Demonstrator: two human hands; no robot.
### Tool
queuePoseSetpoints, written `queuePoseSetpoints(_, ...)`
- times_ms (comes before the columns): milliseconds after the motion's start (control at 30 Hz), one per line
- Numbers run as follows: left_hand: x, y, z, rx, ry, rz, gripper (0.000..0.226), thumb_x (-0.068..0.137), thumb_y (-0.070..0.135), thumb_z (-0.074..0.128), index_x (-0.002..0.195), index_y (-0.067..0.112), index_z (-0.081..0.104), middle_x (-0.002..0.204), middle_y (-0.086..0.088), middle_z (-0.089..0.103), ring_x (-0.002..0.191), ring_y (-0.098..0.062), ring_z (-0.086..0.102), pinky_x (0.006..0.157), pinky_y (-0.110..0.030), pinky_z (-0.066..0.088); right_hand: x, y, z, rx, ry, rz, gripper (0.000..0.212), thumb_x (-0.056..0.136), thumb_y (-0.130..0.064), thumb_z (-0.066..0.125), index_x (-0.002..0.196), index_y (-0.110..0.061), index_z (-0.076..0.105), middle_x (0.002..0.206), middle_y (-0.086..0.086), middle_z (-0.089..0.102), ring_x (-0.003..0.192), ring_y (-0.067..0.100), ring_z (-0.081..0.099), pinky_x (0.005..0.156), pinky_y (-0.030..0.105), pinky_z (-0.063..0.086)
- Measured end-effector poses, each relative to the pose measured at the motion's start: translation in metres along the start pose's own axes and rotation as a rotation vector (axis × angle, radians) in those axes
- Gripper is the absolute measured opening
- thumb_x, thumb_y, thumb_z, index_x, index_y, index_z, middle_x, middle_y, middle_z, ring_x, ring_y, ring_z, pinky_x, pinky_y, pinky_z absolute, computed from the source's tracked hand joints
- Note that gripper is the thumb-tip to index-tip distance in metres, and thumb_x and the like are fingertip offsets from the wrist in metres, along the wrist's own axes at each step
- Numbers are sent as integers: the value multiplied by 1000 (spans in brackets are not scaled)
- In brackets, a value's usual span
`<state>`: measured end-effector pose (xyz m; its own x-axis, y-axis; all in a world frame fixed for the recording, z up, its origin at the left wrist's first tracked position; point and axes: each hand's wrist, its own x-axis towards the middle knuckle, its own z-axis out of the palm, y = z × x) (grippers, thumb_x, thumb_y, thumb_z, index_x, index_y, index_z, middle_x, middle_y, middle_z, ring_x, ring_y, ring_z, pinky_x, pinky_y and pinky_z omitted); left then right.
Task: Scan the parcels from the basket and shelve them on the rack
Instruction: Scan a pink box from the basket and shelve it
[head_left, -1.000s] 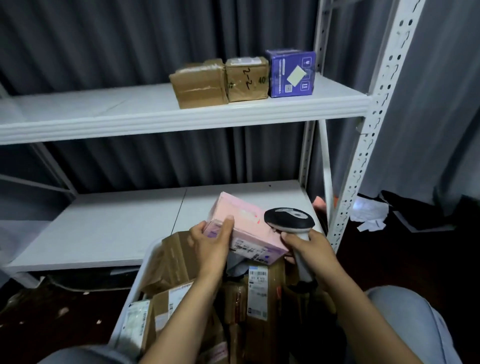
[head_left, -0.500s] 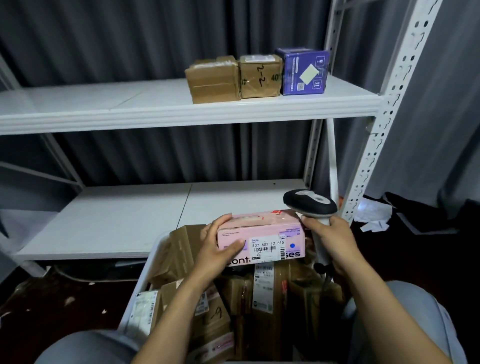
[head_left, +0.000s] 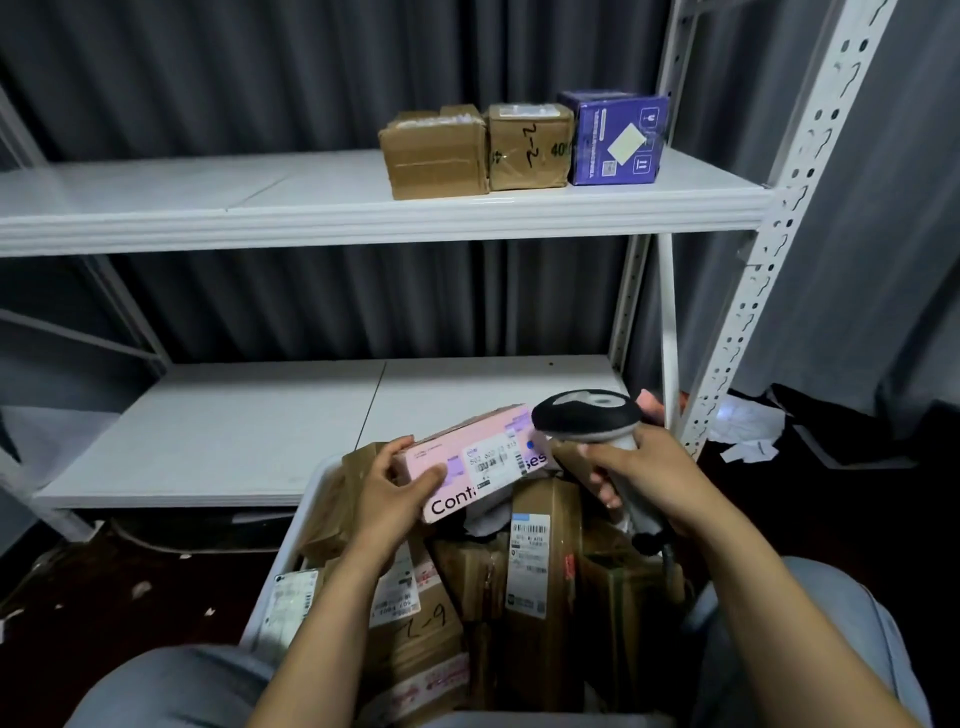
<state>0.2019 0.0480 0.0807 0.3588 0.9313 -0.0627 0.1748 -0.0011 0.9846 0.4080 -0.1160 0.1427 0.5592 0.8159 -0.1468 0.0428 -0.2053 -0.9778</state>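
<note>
While the left hand grips the pink parcel by its left end, thumb on the labelled face, it has tipped the box so its right end now rises toward the scanner. The right hand, wrapped round the handle, has brought the scanner head in over that end. Held just above the full basket, the parcel is not yet on the rack. The scan looks under way; shelving follows, perhaps beside the three boxes on the upper shelf.

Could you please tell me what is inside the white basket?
The basket holds stacked brown cardboard parcels with printed labels. Deeper layers and the basket's floor are covered by them.
</note>
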Motion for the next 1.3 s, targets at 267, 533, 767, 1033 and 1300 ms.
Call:
queuePoseSetpoints(267,9,-3,-12,-109,98,-32,46,84,13,72,123,28,53,118,-11,63,78,-13,68,57,-23,56,-1,-4,2,-122,-14,11,18,85,-16,68,74,-5,61,58,11,58,48,22,47,49,31,40)
queuePoseSetpoints(533,11,-3,-12,-103,108,-45,50,83,17,74,126,29,52,124,-12,60,82,-15,69,57,-24,56,-4,-12,-4,-168,-33,5,17,88,-15,66,82,1,63,58,9,59,48,20,49,47,29,42)
queuePoseSetpoints(767,10,-1,-7,-110,78,-42,48,83,16,74,123,34,52,128,-13,59,86,-20,70,59,-26,57,-2,-13,-1,-165,-45,5,16,89,-13,65,78,-3,61,56,8,58,44,19,47,43,27,41)
queuePoseSetpoints(1033,9,9,-12,-104,105,12,45,80,19,77,115,37,54,118,-9,64,91,-22,70,75,-40,60,3,-22,3,-186,-27,-38,19,88,-14,66,73,-5,60,54,8,58,43,19,48,42,25,42)
queuePoseSetpoints(1300,3,62,-35,8,375,266,54,65,41,80,114,41,56,116,6,62,104,-15,61,87,-37,54,19,-85,32,-133,17,-204,13,87,-13,67,78,-6,62,59,7,61,44,18,49,47,28,42)
